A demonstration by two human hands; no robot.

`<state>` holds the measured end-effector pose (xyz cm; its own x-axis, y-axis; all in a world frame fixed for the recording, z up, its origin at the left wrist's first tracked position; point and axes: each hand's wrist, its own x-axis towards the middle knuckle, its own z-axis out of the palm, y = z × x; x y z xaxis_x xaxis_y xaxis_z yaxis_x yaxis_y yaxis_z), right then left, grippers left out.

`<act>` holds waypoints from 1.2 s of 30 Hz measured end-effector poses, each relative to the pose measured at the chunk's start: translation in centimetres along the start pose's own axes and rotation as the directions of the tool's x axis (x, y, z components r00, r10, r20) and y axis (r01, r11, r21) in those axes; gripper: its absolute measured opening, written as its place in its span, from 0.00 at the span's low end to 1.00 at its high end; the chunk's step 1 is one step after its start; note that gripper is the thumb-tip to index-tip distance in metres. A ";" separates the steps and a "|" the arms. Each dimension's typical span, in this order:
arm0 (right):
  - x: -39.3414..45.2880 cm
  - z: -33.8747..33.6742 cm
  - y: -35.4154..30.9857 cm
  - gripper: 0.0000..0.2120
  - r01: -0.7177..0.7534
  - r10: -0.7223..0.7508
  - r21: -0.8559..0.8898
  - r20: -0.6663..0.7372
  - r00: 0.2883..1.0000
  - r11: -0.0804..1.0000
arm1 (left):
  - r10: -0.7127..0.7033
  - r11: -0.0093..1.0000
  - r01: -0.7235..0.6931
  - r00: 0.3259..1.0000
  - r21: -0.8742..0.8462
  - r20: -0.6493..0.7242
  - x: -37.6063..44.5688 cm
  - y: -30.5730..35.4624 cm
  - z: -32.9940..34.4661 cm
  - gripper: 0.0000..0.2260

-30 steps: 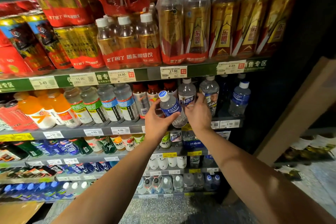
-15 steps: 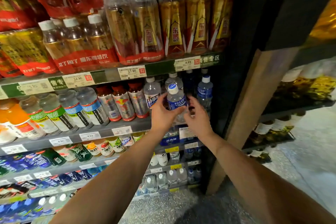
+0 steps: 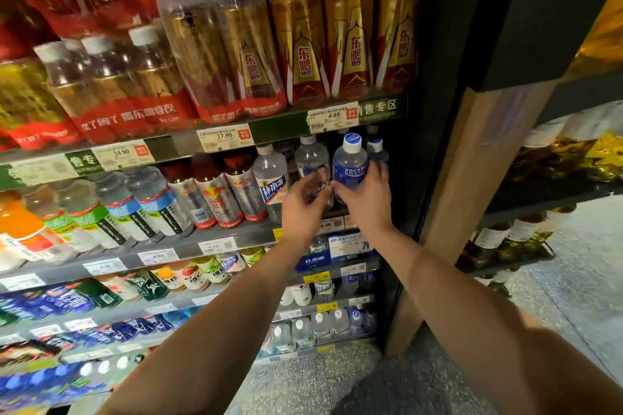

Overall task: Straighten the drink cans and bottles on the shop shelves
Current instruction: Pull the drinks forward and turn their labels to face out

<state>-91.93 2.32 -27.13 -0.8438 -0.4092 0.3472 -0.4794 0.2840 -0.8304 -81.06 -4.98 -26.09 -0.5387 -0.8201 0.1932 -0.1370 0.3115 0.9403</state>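
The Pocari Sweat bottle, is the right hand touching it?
Touching. The head view shows the right hand wrapped around the lower part of the Pocari Sweat bottle, fingers overlapping its blue label with no gap.

- We are in a shop's drinks aisle: tiered shelves (image 3: 236,239) packed with bottled drinks.
- We see printed price tags (image 3: 225,137) along every shelf edge.
- We see shrink-wrapped multipacks (image 3: 219,40) stacked on top.

Single head cam, close to the shelves (image 3: 232,239), angled forward and down. Faces their right end; floor (image 3: 337,381) visible below.
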 end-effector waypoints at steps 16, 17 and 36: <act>-0.2 2.2 -0.4 0.33 -0.035 0.049 -0.192 0.071 0.996 0.981 | -0.089 0.961 0.155 0.957 0.228 -0.278 1.8 -1.5 -0.9 0.14; 0.0 2.2 -0.3 0.32 -0.042 0.055 -0.193 0.067 0.996 0.980 | -0.091 0.964 0.154 0.957 0.217 -0.275 1.8 -1.5 -0.9 0.14; -0.9 3.5 0.3 0.30 -0.066 0.072 -0.137 0.043 0.996 0.988 | -0.065 0.982 0.091 0.985 0.164 -0.158 1.3 -2.2 -1.9 0.16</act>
<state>-90.46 -0.23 -29.23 -0.8651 -0.4247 0.2670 -0.4513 0.4264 -0.7839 -79.88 -7.67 -27.34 -0.3908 -0.9040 0.1732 -0.3205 0.3101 0.8951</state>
